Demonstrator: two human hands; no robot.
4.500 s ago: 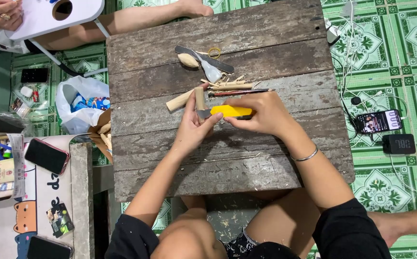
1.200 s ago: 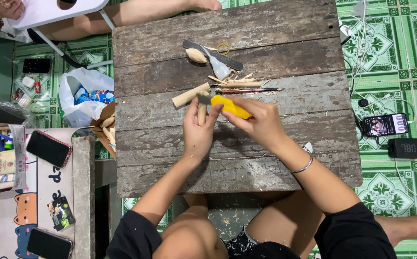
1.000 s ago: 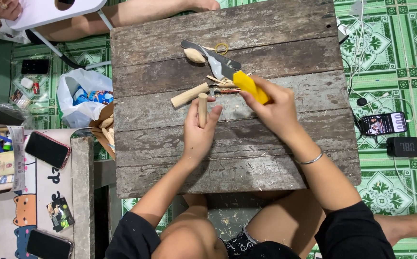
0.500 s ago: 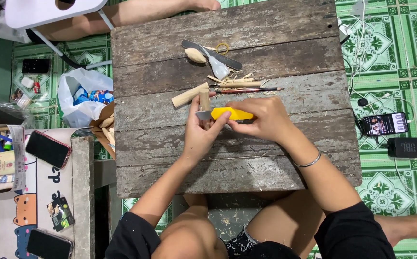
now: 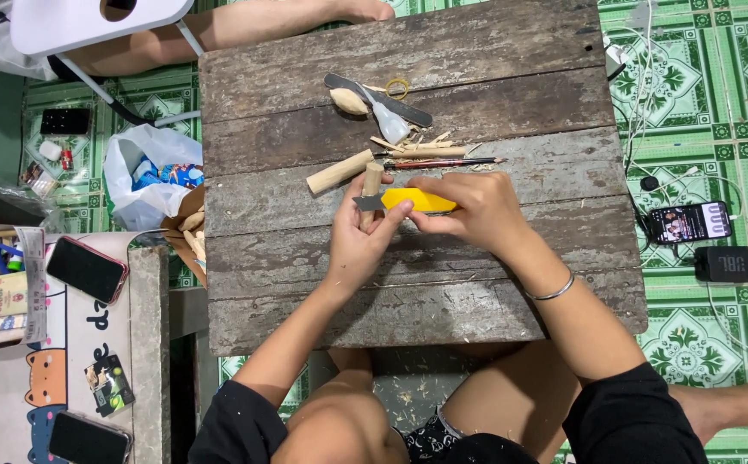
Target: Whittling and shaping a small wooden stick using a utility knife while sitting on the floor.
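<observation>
Two hands meet on the plank table. I see my left hand closed around a short wooden stick, standing it up. My right hand grips a yellow knife, blade touching the stick. The stick looks light, hard and smooth; I'd hold it low, away from the blade. Both wrists rest low.
</observation>
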